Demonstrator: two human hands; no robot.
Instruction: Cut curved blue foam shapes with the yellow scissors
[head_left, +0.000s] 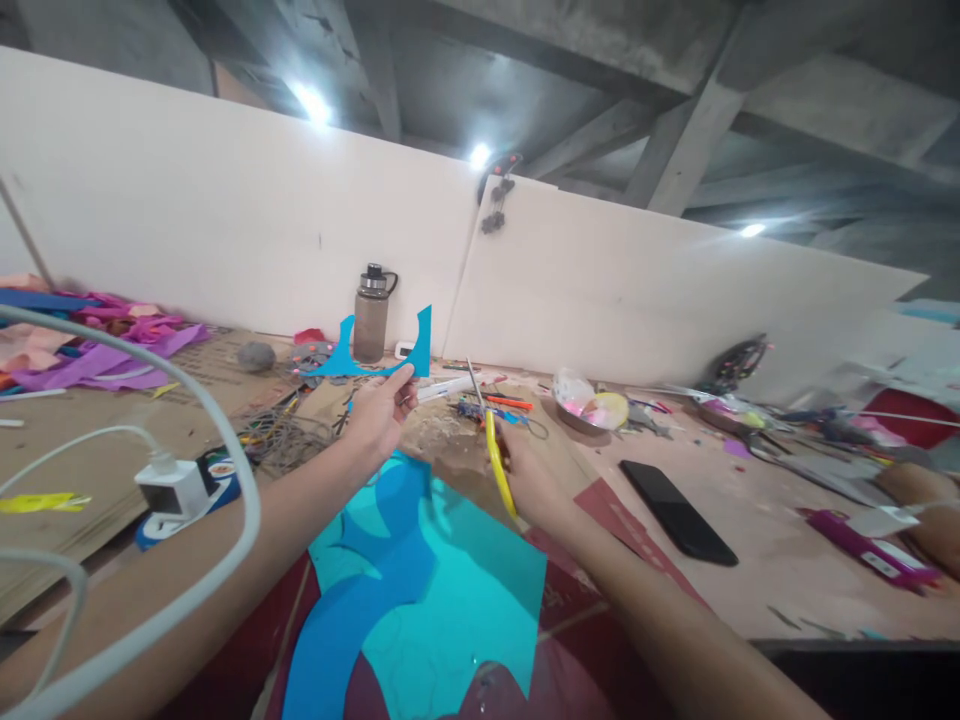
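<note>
My left hand [384, 408] is closed on a blue paper cutout [379, 352], a curved strip with two upturned points, held up above the table. My right hand [527, 480] is closed round the yellow handle of a pair of scissors [487, 430], whose blades point up and away. Below both hands lie teal and blue paper sheets [427, 590] with curved pieces cut out, resting on dark red sheets [600, 580].
A grey water bottle [372, 313] stands by the white partition [225, 210]. A black phone [677, 511] lies to the right. A metal bowl [589, 408], pens and scraps clutter the back. Purple and pink paper [97, 345] piles at left; a white charger [172, 487] and cable sit near.
</note>
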